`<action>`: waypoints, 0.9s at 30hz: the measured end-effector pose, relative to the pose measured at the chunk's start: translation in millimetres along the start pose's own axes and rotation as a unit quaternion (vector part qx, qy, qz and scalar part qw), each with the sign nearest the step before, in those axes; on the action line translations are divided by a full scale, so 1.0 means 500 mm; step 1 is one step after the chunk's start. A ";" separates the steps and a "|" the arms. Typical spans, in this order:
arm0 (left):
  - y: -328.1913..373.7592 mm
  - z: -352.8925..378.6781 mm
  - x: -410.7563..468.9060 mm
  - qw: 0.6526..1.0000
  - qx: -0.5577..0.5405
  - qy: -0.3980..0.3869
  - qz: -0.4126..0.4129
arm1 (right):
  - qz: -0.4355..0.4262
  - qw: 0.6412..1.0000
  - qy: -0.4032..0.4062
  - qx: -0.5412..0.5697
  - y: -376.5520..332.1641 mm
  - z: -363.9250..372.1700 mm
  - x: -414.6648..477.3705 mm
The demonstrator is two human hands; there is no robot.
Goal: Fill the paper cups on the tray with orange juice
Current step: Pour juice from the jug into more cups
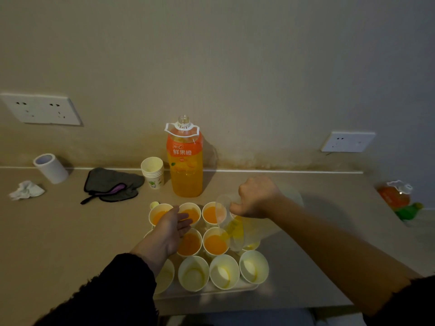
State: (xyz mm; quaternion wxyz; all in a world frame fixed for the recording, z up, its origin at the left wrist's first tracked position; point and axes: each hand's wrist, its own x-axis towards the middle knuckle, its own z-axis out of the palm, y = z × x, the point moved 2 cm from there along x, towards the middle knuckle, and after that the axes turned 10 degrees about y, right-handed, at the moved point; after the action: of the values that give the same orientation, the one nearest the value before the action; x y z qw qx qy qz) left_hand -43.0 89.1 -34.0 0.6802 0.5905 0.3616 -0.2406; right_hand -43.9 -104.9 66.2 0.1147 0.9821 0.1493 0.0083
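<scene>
The right hand (256, 198) gripped the tilted pitcher (235, 228), apparently filling a middle cup (215, 244), while the left hand (169, 229) hovered flat and loose; the empty cups (193, 272) at the tray's (207, 294) six o'clock likely needed filling next.

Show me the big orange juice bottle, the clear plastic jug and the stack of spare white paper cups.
Big orange juice bottle (186, 177): head view, lower body.
Clear plastic jug (235, 232): head view, tilted side wall.
Stack of spare white paper cups (154, 177): head view, outer wall.
</scene>
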 end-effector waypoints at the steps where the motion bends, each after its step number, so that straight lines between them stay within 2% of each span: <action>1: 0.000 -0.001 -0.001 1.000 -0.001 0.000 0.001 | 0.000 1.000 0.000 0.001 0.000 0.000 0.000; 27: -0.009 0.003 0.001 1.000 0.002 -0.006 -0.011 | -0.004 1.000 -0.003 0.000 -0.001 0.002 0.000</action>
State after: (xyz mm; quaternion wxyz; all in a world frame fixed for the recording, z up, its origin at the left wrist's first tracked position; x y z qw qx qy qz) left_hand -46.0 87.0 -37.1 0.6784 0.5866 0.3633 -0.2523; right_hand -44.0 -104.7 65.3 0.1152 0.9815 0.1529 0.0052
